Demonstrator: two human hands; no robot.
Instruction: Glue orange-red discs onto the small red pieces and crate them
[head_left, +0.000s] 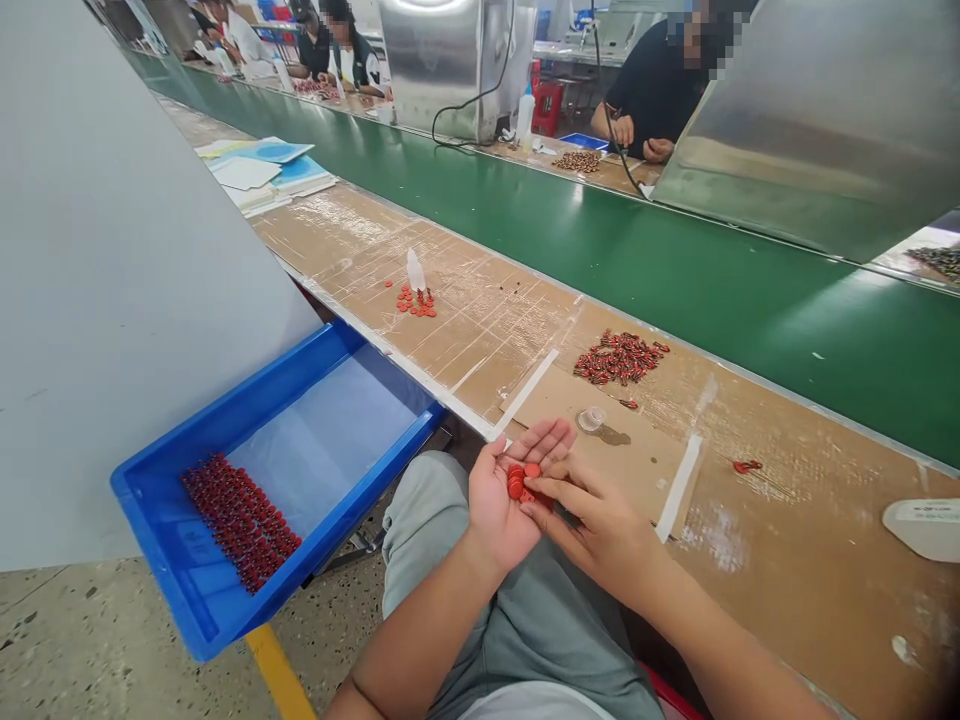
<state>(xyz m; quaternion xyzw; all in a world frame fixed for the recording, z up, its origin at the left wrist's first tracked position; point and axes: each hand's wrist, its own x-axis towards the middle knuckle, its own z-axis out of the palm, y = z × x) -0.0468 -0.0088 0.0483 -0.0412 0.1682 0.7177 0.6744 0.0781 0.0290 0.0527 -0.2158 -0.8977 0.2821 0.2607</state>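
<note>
My left hand (501, 500) is palm up and cupped above my lap, with several small round red discs (516, 482) lying in it. My right hand (596, 510) reaches over that palm, its thumb and fingertips pinched together at a red disc. The fingers partly cover the discs, so some are hidden. Just past my hands, a small clear cup (591, 418) rests on a cardboard sheet (637, 455) beside a wet-looking stain. Behind it lies a heap of small red-and-dark parts (621, 358).
To my left, a blue tray (277, 375) holds rows of red-and-dark pieces. Loose red discs (416, 308) lie around a white bottle (415, 270) on the bench. A green conveyor belt (517, 215) runs behind the bench. A person (649, 85) works across it, near metal housings (817, 130).
</note>
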